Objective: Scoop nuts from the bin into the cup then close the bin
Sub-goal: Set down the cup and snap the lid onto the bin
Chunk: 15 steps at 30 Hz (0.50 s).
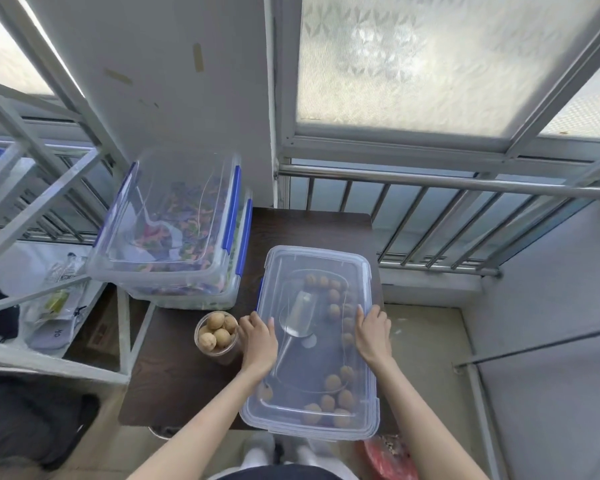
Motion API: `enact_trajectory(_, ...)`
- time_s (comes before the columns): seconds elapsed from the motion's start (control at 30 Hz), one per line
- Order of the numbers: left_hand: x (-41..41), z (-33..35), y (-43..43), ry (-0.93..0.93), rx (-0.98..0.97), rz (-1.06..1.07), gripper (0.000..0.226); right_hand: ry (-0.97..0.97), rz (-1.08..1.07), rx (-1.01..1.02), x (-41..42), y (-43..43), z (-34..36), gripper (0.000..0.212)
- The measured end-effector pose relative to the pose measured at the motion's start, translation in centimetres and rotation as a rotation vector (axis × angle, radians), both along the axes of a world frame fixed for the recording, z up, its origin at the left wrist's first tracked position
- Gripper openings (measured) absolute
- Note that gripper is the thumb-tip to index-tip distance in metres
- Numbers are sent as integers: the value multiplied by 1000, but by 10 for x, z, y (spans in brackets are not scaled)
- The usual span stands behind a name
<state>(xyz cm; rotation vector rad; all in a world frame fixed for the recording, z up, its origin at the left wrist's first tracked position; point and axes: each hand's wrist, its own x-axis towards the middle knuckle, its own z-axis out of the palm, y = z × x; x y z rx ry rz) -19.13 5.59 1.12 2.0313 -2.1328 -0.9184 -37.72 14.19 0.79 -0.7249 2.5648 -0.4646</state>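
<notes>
- Both our hands lie flat, fingers spread: left hand (pixel 258 339) and right hand (pixel 373 332) press the lid (pixel 317 344) on the bin (pixel 329 433).
- Nuts (pixel 336 393) and scoop (pixel 300 315) show inside.
- Left of it, the cup (pixel 217 333) holds nuts.

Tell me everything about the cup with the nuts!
The cup is a small, round, see-through plastic one, standing upright on the dark table, open on top. Pale brown round nuts fill it to the rim. It stands just left of the bin, close by the left hand.
</notes>
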Motion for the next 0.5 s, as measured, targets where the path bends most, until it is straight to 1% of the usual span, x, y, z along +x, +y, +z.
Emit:
enact_trajectory(0.13, 1, -8, -1, -47, -22, -14, 40, 57, 33, 35, -1, -1, 0, 45)
enact_trajectory(0.33, -1, -15, -4, -98, -5, -41, 39, 5, 58, 29, -1, 2, -7, 43)
enact_trajectory(0.5, -3, -18, -2, -138, 32, -35, 40, 19, 73, 57, -2, 1, -7, 44)
